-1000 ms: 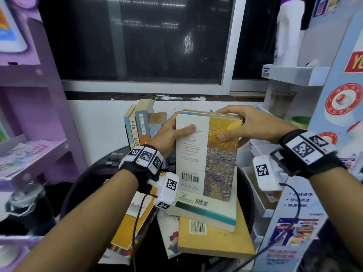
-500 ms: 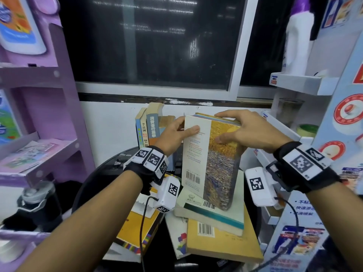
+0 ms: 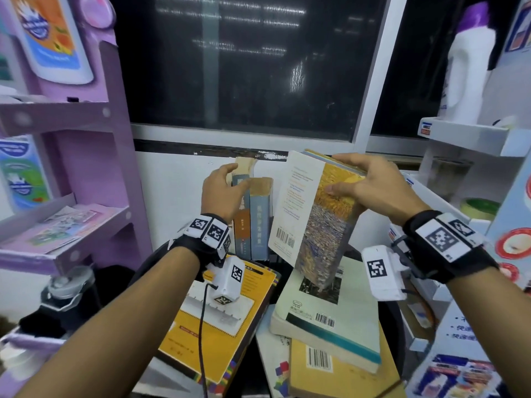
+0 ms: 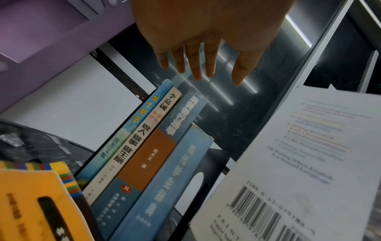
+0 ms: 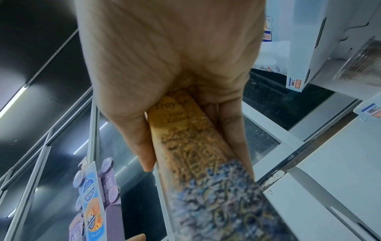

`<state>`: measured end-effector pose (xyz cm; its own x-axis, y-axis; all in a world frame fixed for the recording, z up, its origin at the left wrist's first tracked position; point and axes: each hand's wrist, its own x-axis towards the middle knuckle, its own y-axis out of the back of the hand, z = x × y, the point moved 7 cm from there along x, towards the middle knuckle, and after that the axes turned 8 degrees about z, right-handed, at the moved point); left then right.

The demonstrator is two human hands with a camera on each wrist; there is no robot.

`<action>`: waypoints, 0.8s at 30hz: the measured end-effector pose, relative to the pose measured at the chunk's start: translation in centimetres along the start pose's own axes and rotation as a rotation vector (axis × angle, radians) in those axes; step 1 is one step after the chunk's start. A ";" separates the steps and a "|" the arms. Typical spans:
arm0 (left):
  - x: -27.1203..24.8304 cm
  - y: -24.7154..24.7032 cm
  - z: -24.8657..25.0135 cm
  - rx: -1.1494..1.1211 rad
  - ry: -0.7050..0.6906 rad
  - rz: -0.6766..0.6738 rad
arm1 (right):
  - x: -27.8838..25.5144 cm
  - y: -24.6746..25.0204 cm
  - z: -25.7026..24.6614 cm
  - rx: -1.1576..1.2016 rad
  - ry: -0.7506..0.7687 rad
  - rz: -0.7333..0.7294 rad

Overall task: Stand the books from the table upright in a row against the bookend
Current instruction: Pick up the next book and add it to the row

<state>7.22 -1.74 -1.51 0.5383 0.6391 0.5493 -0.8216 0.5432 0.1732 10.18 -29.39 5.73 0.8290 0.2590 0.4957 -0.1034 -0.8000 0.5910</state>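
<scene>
My right hand (image 3: 336, 176) grips a thick book with a painted yellow and blue spine (image 3: 324, 225) by its top, thumb on the white back cover. The book hangs tilted above the flat pile. In the right wrist view my right hand (image 5: 194, 160) clamps that spine (image 5: 206, 187) between thumb and fingers. My left hand (image 3: 237, 176) is at the tops of several standing books (image 3: 255, 216), holding nothing. Its fingers (image 4: 195, 65) are straight and just above the row of spines (image 4: 148, 154). A black bookend (image 4: 206, 171) stands right of the row.
Flat on the round black table (image 3: 398, 326) lie a yellow book (image 3: 230, 326), a white and teal book (image 3: 330, 314), a tan book (image 3: 344, 374) and a thin white one (image 3: 275, 360). A purple shelf (image 3: 86, 168) is at left, a white shelf (image 3: 474, 136) at right.
My left hand let go of the painted book and moved left to the tops of the standing books. My right hand alone now holds the book, raised and tilted.
</scene>
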 end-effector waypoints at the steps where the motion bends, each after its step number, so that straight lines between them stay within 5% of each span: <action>1: 0.4 -0.2 -0.3 0.045 -0.007 -0.002 | 0.4 -0.1 -0.1 0.007 0.006 0.005; 9: 2.6 -2.6 -2.2 0.274 0.010 -0.076 | 3.0 -1.0 -0.7 -0.024 0.032 0.013; 24: 2.8 -4.3 -3.8 0.264 0.011 0.040 | 6.4 -2.9 1.1 -0.062 0.028 0.147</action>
<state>12.97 -0.25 -3.86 0.5057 0.6639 0.5509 -0.8617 0.3578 0.3598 16.36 -25.97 6.49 0.7867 0.1574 0.5970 -0.2569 -0.7957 0.5485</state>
